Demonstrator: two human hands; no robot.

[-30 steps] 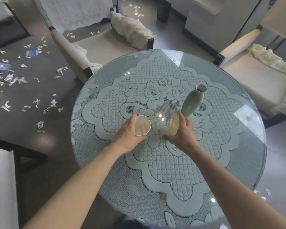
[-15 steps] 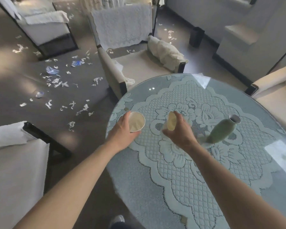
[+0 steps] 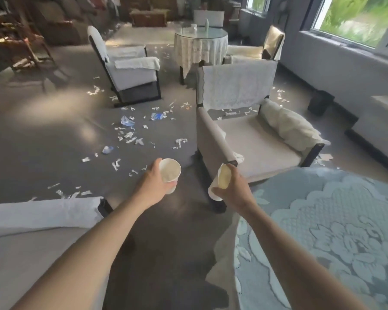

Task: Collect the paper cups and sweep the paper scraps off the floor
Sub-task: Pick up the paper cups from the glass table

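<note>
My left hand (image 3: 154,185) grips a white paper cup (image 3: 169,174), its mouth facing me, held over the grey floor. My right hand (image 3: 232,190) grips a second paper cup (image 3: 221,181), squeezed and tilted, just left of the round glass table (image 3: 323,242). White paper scraps (image 3: 130,135) lie scattered over the floor ahead, with a few blue crumpled pieces (image 3: 157,116) among them. More scraps (image 3: 280,95) lie behind the near armchair. On a far round table (image 3: 199,35) stands another small cup (image 3: 193,26).
A cream armchair (image 3: 255,139) stands right of centre just beyond my hands. A white armchair (image 3: 130,70) is farther back on the left. A cushioned seat (image 3: 31,231) fills the lower left. A low bench (image 3: 379,130) and windows run along the right wall.
Both hands have lifted the cups off the glass table and carried them left over the floor. My view has swung up and left, so the room and scraps fill the frame.
</note>
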